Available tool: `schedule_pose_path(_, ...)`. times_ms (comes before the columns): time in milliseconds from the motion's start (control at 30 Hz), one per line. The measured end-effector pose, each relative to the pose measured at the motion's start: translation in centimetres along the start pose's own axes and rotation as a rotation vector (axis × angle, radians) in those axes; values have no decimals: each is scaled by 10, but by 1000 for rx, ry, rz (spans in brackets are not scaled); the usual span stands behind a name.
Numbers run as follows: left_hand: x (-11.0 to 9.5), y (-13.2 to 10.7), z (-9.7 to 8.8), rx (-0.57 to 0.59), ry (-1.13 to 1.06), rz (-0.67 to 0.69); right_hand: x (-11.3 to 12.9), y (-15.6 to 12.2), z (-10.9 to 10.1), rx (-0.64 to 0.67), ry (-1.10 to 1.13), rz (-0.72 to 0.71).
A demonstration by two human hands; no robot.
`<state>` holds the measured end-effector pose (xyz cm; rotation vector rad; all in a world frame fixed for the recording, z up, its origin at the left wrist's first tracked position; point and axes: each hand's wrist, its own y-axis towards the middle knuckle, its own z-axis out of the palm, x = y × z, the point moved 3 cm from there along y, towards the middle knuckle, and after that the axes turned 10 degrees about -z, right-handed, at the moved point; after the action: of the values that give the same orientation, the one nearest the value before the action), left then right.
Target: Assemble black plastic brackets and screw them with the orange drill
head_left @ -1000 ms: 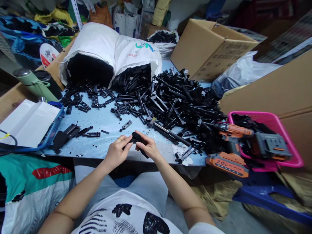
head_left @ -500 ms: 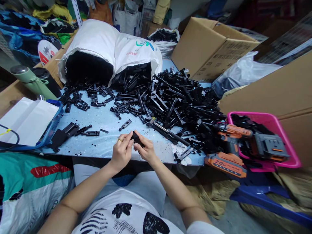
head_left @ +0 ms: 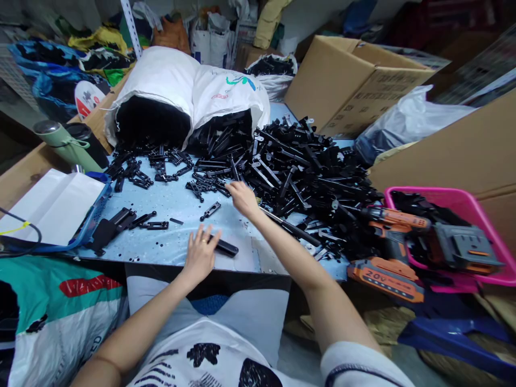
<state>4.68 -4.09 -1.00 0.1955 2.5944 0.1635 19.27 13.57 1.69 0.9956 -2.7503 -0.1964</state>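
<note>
Head view, lower centre of the frame: we note a clear change from half a second ago. Then both hands were closed together on one small black part at the near edge of the table [head_left: 169, 199]. They have now come apart.

The left hand [head_left: 200, 253] lies palm down on the table, its grip released, fingers spread, the fingertips touching a short black bar [head_left: 226, 247] that lies flat just beside them. We judge this to be the part that was being worked, now set down.

The right hand [head_left: 243, 197] has stretched forward to the near edge of the pile of black parts [head_left: 306, 172], which fills the centre of the frame. Its fingers rest among the nearest pieces. We cannot tell whether its grip has closed on any of them.

In our judgement, work on the one part is finished or paused, and attention has passed to the pile.

Writing:
- The orange drill battery [head_left: 382, 277], lower right, reads "20V".
- The white sack [head_left: 193, 86], upper centre, carries a teal mark and a small red line, not legible.
- The cardboard box [head_left: 355, 80], upper right, shows dark print too small to read.
</note>
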Motion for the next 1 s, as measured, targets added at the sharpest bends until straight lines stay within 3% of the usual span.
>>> schedule_pose_path(67,-6,10,2,210,126,211,-31,32,0,57,-113,-111)
schedule_pose_path(133,-11,20,3,343,211,292,-55,55,0,116,-147,-206)
schedule_pose_path(233,-14,29,0,344,279,259,-72,72,-8,152,-138,-324)
schedule_pose_path(300,-10,27,-2,302,299,206,-71,68,-22,104,-132,-383)
schedule_pose_path(400,1,19,-4,279,340,86,-56,37,-51,20,-141,-373)
schedule_pose_path(500,11,17,-5,319,334,48,-19,-25,-64,146,-95,-435)
schedule_pose_path(600,11,20,-3,395,261,141,27,-98,-49,362,8,-581)
schedule_pose_path(700,3,26,-1,467,220,209,56,-147,-19,447,37,-509)
schedule_pose_path(833,-5,30,4,489,203,198,64,-162,8,432,25,-298)
schedule_pose_path(1000,0,27,5,407,169,165,73,-155,3,326,-54,-229)
